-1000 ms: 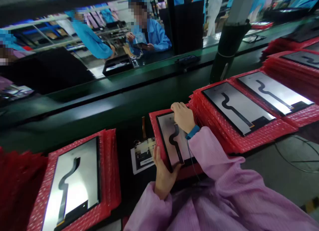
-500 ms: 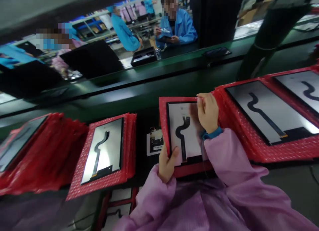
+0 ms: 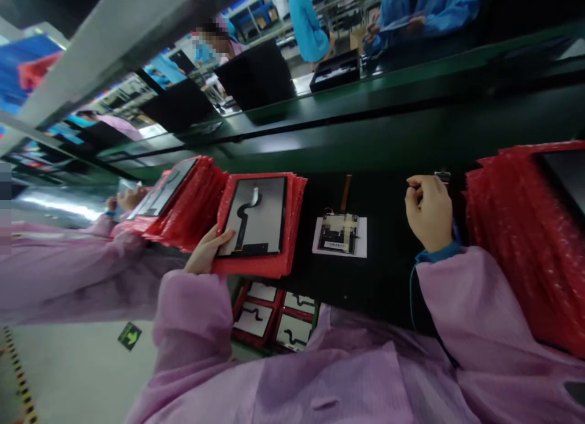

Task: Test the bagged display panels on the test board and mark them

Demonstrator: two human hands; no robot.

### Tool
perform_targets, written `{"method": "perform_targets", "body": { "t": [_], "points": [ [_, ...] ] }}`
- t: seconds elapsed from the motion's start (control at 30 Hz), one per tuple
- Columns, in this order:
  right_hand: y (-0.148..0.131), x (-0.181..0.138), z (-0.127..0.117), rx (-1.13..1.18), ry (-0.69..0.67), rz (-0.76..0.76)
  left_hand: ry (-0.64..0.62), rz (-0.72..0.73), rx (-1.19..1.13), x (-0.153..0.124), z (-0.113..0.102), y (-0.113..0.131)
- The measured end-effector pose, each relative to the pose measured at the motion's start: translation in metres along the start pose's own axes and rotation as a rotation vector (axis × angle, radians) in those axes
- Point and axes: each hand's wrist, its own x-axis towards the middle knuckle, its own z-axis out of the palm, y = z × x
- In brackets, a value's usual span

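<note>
My left hand [image 3: 206, 248] grips the lower left edge of an LCD screen [image 3: 269, 220] and the red bubble-wrap sheet [image 3: 256, 265] under it, thumb on top. The screen has a pale back and a curved black ribbon cable, and it lies over the red stack left of centre. My right hand [image 3: 428, 214] is over the black work surface, fingers curled in, with nothing visible in them. Between my hands, a small circuit board [image 3: 338, 234] with a brown flex strip [image 3: 346, 192] rests on a white card [image 3: 361, 244].
A tall stack of red bubble-wrap [image 3: 507, 229] with a screen on top is at the right. Farther left is another red stack [image 3: 192, 198], beside a neighbour's hands [image 3: 130, 198]. More screens lie in a crate [image 3: 274, 317] below the table edge. A green ledge [image 3: 388, 131] runs behind.
The view has swung left. My left hand has carried the screen and red sheet from the middle to the left stack. My right hand has let go and is apart from it.
</note>
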Motion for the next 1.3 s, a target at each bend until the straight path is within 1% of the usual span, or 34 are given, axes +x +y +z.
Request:
{"method": "perform_targets", "body": {
  "t": [0.07, 0.13, 0.27, 0.33, 0.4, 0.47, 0.5, 0.53, 0.6, 0.63, 0.67, 0.73, 0.77, 0.83, 0.87, 0.9, 0.93, 1.0, 1.1, 1.3],
  "points": [
    [-0.002, -0.003, 0.004, -0.003, -0.045, -0.024, 0.008, -0.018, 0.084, 0.007, -0.006, -0.005],
    [-0.002, -0.006, 0.007, -0.015, -0.093, -0.032, 0.058, 0.004, 0.188, 0.009, -0.008, -0.007],
    [-0.004, -0.012, 0.013, -0.058, -0.289, -0.012, 0.249, 0.106, 0.428, 0.001, -0.012, -0.004],
    [-0.004, -0.014, 0.017, -0.088, -0.360, -0.001, 0.347, 0.201, 0.571, -0.010, -0.011, -0.005],
    [-0.002, -0.015, 0.020, -0.136, -0.364, 0.027, 0.490, 0.412, 0.737, -0.024, -0.003, -0.012],
    [0.002, -0.015, 0.022, -0.200, -0.332, 0.077, 0.635, 0.670, 0.759, -0.040, 0.013, -0.023],
    [0.005, -0.014, 0.022, -0.237, -0.308, 0.110, 0.665, 0.803, 0.739, -0.049, 0.024, -0.030],
    [0.010, -0.012, 0.021, -0.274, -0.284, 0.149, 0.666, 0.938, 0.708, -0.058, 0.038, -0.037],
    [0.020, -0.008, 0.018, -0.333, -0.254, 0.233, 0.584, 1.177, 0.608, -0.076, 0.072, -0.051],
    [0.025, -0.006, 0.016, -0.352, -0.248, 0.276, 0.490, 1.288, 0.557, -0.085, 0.092, -0.057],
    [0.031, -0.004, 0.014, -0.363, -0.251, 0.316, 0.373, 1.305, 0.552, -0.094, 0.113, -0.061],
    [0.041, 0.000, 0.010, -0.371, -0.267, 0.368, 0.116, 1.281, 0.501, -0.109, 0.157, -0.065],
    [0.045, 0.001, 0.008, -0.374, -0.273, 0.377, -0.032, 1.260, 0.475, -0.116, 0.178, -0.065],
    [0.049, 0.004, 0.005, -0.380, -0.274, 0.370, -0.310, 1.272, 0.464, -0.125, 0.214, -0.062],
    [0.050, 0.005, 0.004, -0.380, -0.269, 0.362, -0.400, 1.279, 0.469, -0.128, 0.227, -0.061],
    [0.050, 0.006, 0.003, -0.378, -0.262, 0.357, -0.463, 1.285, 0.474, -0.130, 0.238, -0.059],
    [0.050, 0.006, 0.002, -0.375, -0.255, 0.357, -0.496, 1.287, 0.476, -0.131, 0.246, -0.058],
    [0.048, 0.008, 0.001, -0.369, -0.249, 0.367, -0.511, 1.280, 0.473, -0.132, 0.255, -0.056],
    [0.046, 0.008, 0.000, -0.367, -0.241, 0.381, -0.531, 1.248, 0.462, -0.132, 0.258, -0.058],
    [0.046, 0.012, -0.001, -0.357, -0.217, 0.358, -0.572, 1.107, 0.392, -0.130, 0.260, -0.061]
  ]
}}
